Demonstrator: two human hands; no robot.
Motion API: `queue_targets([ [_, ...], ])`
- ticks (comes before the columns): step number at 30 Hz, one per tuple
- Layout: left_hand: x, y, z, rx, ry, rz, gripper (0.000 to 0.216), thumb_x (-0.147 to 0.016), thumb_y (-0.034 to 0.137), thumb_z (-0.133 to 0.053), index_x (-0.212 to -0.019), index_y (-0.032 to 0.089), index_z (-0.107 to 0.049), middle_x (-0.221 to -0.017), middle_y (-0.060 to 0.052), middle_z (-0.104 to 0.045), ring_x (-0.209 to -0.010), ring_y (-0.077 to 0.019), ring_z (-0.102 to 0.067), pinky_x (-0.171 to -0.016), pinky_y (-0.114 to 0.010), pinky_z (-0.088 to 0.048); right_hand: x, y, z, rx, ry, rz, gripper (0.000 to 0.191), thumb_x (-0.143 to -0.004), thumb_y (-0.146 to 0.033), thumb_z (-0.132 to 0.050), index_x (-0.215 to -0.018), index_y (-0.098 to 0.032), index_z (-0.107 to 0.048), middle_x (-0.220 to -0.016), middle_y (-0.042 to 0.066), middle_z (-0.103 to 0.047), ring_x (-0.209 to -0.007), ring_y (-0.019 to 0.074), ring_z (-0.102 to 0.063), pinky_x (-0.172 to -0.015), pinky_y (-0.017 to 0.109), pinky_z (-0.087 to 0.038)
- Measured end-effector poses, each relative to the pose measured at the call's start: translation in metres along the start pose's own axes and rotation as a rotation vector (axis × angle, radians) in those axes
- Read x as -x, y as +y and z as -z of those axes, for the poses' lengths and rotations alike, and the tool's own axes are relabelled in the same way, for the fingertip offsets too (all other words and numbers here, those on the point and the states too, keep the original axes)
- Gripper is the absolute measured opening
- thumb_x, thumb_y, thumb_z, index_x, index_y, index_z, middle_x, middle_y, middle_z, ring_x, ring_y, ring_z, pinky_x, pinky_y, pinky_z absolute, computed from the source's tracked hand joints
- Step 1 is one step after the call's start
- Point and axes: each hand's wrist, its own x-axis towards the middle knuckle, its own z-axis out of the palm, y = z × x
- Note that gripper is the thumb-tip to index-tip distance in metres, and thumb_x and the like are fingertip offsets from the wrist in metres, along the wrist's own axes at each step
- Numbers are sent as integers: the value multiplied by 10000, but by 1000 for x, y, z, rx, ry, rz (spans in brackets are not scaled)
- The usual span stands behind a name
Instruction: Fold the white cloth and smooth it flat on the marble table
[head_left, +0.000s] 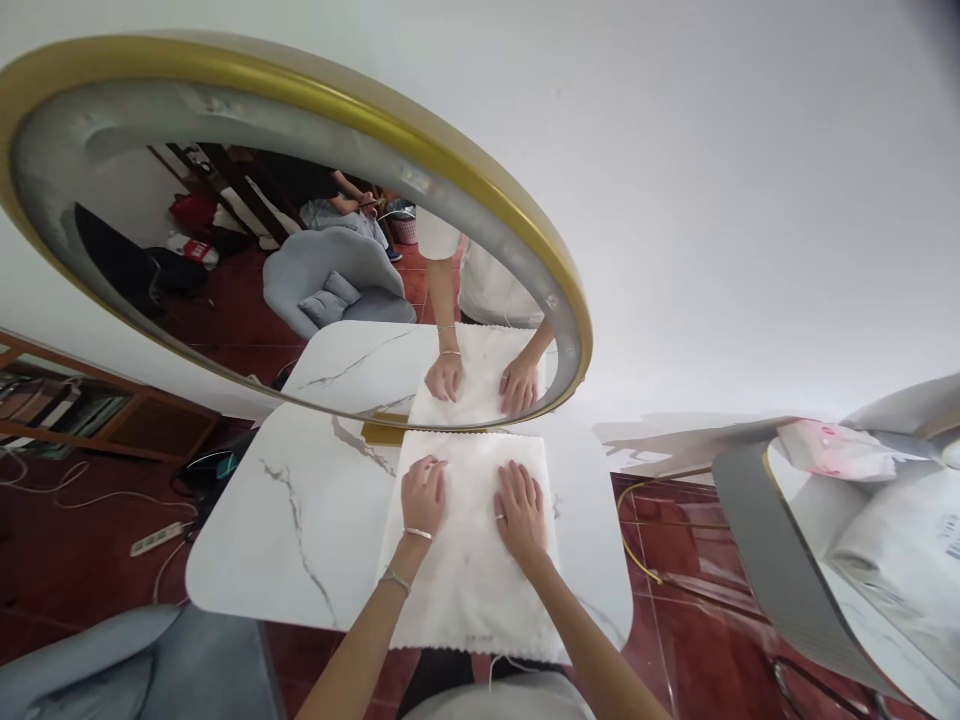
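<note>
Cloth: a white, rectangular piece of woven fabric with pinked edges [471, 560] lies spread flat on the near right part of the table, its near edge hanging just over the rim toward the person.
Left hand: the left hand [422, 497] rests palm-down on the cloth's far left area, fingers stretched flat and a little apart, gripping nothing; the pressure seems to pin the fabric smooth.
Right hand: the right hand [520, 513] lies just beside it in the same way, open and flat on the cloth, a ring on one finger, closed around nothing.
Wrists: a thin bracelet circles the left wrist [417, 534], with a second one lower on the forearm.
Table: the white marble-look tabletop with grey veins and rounded corners [285, 520] carries the cloth and stands against the wall.
Mirror: a large round gold-framed mirror [525, 235] leans at the table's far edge, doubling both flat hands and the cloth.
Surroundings: grey upholstered chairs [135, 665] sit on a dark red tiled floor [75, 520], where a white power strip [156, 539] lies.
</note>
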Motion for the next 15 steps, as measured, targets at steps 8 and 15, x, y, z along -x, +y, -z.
queue_targets([
  [8,-2,-13,-22,-122,-185,-21,531,-958,382,-337,-1460,209,-357,-1573,-129,-214,-1456,-282,-182,-1151,-538,-179,-38,-18,-10,-30,-133,102,680,-956,-442,-393,-1531,-185,-137,-1573,121,-190,-1457,286,-136,-1147,532,-181],
  [15,-16,-87,12,-138,-156,14,482,-947,371,-377,-1413,266,-442,-1580,-96,-204,-1458,-280,-178,-1154,-523,-208,-54,-80,-37,-29,-156,180,724,-953,-406,-396,-1533,-123,-66,-1575,126,-177,-1465,282,-97,-1152,491,-216],
])
